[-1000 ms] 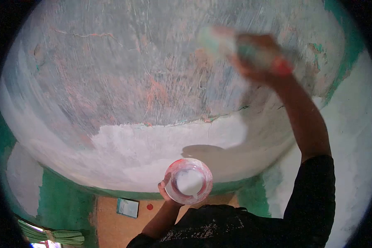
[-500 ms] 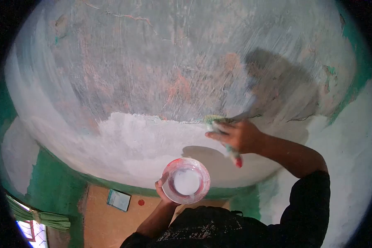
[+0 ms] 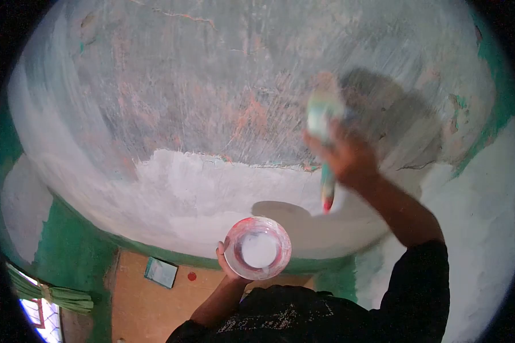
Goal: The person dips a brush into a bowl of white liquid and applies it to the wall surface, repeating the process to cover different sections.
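In my right hand [image 3: 349, 154] is a paintbrush [image 3: 327, 177] with a green handle and red tip, its bristle end up against or near the grey, scraped part of the wall [image 3: 212, 97]. Hand and bristles are blurred, and contact cannot be made out. My left hand [image 3: 228, 264] holds a round bowl [image 3: 285, 247] with red and white smears at the rim and white liquid [image 3: 259, 250] inside. Above the bowl, a white painted band [image 3: 194, 188] runs along the lower part of the grey area.
Green wall paint [image 3: 77, 246] borders the pale surface. At the lower left are a green curtain [image 3: 68, 298] by a window [image 3: 48, 320], and a framed flat item [image 3: 161, 272] near a red round spot [image 3: 191, 276] on an orange-brown surface [image 3: 149, 308]. Cracks cross the wall.
My right hand has moved up with the brush, from the edge of the white band onto the grey area. The brush is now more upright. My left hand and the bowl have hardly moved.
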`<state>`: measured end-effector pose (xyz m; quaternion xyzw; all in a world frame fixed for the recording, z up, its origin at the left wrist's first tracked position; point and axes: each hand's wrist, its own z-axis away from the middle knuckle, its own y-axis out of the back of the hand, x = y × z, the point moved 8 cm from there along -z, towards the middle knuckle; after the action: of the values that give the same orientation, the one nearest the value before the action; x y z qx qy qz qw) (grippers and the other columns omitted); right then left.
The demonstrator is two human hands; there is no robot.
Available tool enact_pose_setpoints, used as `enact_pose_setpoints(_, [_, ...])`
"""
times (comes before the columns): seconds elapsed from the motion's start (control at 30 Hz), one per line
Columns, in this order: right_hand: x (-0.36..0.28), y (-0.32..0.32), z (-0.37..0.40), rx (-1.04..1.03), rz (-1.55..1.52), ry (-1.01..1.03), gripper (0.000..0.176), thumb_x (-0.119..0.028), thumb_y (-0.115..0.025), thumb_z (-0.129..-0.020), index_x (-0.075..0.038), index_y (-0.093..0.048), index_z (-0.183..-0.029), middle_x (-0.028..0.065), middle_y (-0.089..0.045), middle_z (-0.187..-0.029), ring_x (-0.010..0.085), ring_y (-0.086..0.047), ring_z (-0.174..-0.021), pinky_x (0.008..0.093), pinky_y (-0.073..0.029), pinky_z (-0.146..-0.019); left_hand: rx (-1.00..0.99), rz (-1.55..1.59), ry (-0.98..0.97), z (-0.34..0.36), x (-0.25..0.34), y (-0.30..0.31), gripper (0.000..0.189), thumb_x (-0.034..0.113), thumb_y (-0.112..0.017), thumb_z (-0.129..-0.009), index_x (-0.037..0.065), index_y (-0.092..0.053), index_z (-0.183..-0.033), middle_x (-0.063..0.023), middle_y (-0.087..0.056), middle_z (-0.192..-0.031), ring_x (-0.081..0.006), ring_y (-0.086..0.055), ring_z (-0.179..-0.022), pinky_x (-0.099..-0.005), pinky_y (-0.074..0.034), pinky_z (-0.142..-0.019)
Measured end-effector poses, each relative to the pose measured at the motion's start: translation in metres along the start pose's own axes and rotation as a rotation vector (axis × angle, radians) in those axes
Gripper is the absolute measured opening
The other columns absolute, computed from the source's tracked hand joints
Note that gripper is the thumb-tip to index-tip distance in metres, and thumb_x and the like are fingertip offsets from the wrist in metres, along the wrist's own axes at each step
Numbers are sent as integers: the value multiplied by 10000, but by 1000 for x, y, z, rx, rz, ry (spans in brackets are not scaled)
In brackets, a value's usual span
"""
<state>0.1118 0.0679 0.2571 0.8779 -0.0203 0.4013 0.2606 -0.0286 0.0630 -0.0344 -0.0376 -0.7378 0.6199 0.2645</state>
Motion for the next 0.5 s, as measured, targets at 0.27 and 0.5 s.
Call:
enact_pose_setpoints(0.27, [-38,-12,24,-208,-490,137,498,-170,-636,-750,-200,-583,-1244,157,-609,-1150,220,-676,-727,278,-540,-537,-35,49,15,4,5,-11,923,773,-209,-783,85,-331,-1387,-170,-390,-1379,-377,-401,-1257,-559,-349,-1022])
enact_pose_setpoints(0.5, [118,67,-42,536,-433,-181,312,-149,-629,-843,-132,-609,-1154,65,-682,-924,142,-672,-752,273,-547,-680,-17,104,11,0,-2,-7,943,799,-168,-784,92,-335,-1386,-172,-386,-1380,-381,-409,-1248,-577,-362,-1011])
